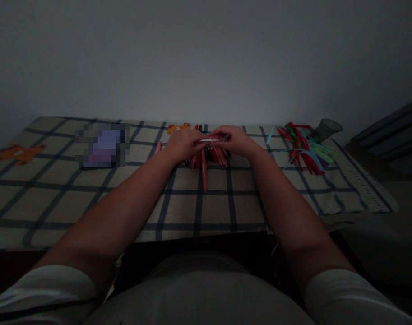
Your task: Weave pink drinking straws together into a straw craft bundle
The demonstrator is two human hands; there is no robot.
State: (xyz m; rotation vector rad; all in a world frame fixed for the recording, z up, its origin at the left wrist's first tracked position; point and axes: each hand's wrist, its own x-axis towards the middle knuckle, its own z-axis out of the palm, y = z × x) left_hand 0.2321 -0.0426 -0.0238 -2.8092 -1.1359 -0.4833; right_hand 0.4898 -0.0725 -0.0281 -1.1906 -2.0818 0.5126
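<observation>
My left hand (182, 143) and my right hand (235, 140) meet over the middle of a checked tablecloth (90, 198). Both are closed in a pinch on a thin pale stick (209, 140) held level between them. Under the hands lies a heap of red and dark pens or sticks (206, 160), one red piece pointing toward me. The light is dim, so the fingers show only in part.
A pile of red, green and blue strips (303, 146) lies at the right, with a grey cup (326, 128) behind it. A blurred purple object (102, 145) sits at the left. Orange bear prints (19, 152) mark the cloth. The wall stands close behind the table.
</observation>
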